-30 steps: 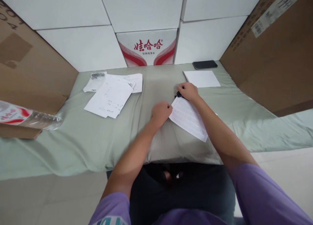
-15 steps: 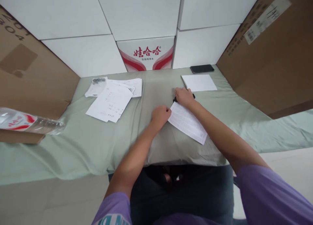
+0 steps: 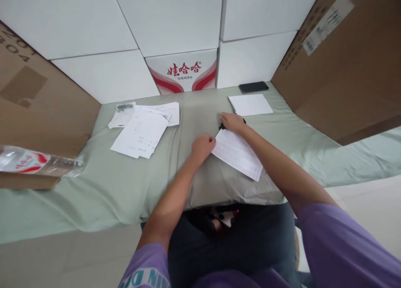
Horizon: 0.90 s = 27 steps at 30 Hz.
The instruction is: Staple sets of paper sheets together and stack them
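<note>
Head view: a printed sheet (image 3: 237, 153) lies slanted on the table (image 3: 109, 183), left hand (image 3: 203, 145) pinching its corner, right hand (image 3: 232, 122) closed over a black clip (image 3: 222, 126) at its top.

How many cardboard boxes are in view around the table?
2. One brown cardboard box stands at the left edge of the green-covered table, behind the water bottle; the other cardboard box leans at the right. The white cartons behind may hide more.
</note>
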### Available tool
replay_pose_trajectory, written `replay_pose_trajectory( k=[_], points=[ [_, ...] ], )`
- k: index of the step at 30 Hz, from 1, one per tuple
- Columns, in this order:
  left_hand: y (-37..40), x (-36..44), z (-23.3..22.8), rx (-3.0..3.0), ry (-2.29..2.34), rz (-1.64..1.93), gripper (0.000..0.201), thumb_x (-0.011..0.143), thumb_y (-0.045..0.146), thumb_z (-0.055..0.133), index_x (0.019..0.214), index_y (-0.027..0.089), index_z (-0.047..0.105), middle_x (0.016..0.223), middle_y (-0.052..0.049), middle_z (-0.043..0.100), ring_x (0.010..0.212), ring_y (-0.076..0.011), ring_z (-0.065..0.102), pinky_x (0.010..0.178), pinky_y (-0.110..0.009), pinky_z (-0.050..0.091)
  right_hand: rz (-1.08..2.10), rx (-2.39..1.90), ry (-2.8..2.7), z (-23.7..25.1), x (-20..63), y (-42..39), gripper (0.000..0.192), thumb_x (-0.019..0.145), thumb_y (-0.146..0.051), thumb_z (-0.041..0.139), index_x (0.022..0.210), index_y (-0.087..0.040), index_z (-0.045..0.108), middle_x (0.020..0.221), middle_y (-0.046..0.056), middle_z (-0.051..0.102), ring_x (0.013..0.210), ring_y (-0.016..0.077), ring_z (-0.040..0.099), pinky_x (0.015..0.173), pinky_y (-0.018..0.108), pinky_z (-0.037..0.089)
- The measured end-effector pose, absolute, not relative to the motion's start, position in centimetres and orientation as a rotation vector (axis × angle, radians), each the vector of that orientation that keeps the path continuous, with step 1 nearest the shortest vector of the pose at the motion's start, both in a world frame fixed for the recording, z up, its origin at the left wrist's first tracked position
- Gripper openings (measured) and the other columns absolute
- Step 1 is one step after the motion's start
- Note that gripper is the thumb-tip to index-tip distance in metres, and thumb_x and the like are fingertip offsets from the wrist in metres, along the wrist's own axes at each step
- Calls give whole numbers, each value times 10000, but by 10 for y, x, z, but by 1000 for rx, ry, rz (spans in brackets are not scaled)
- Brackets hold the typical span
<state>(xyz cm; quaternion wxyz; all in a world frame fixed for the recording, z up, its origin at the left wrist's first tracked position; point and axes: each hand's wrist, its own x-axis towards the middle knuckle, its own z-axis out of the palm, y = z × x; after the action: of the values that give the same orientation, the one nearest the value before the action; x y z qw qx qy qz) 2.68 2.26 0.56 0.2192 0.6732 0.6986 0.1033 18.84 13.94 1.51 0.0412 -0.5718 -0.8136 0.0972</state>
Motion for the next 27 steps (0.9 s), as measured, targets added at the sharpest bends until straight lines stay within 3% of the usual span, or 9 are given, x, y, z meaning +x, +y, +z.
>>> replay_pose_trajectory(
  k=[5, 12, 23, 27],
  points=[
    [20, 25, 6, 1884, 1919, 320, 328, 958, 370, 444, 865, 212, 715, 905, -84, 716, 835, -196, 616, 723, -306, 417, 355, -1652, -2264, 18, 196, 133, 347, 1022, -364, 313, 933, -217, 614, 1009, 89, 716, 901, 216, 605, 715, 298, 358],
    [21, 21, 9, 1831, 1896, 336, 322, 955, 368, 455, 852, 205, 711, 884, -71, 720, 812, -181, 605, 705, -294, 401, 344, -1617, -2077, 14, 198, 134, 348, 1005, -383, 347, 883, -211, 625, 888, 79, 697, 847, 210, 585, 699, 293, 347],
    [17, 30, 7, 1875, 1979, 262, 320, 951, 358, 455, 930, 216, 741, 908, -92, 728, 854, -215, 640, 726, -314, 431, 287, -1724, -2072, 14, 188, 121, 614, 1005, -590, 307, 671, -207, 653, 697, 68, 646, 740, 218, 571, 650, 307, 311],
    [16, 32, 9, 1894, 1996, 257, 329, 950, 345, 448, 909, 204, 743, 921, -108, 730, 861, -229, 646, 731, -328, 433, 256, -1728, -1997, 9, 185, 121, 628, 1003, -598, 308, 633, -203, 629, 659, 72, 621, 712, 218, 562, 645, 315, 309]
  ],
)
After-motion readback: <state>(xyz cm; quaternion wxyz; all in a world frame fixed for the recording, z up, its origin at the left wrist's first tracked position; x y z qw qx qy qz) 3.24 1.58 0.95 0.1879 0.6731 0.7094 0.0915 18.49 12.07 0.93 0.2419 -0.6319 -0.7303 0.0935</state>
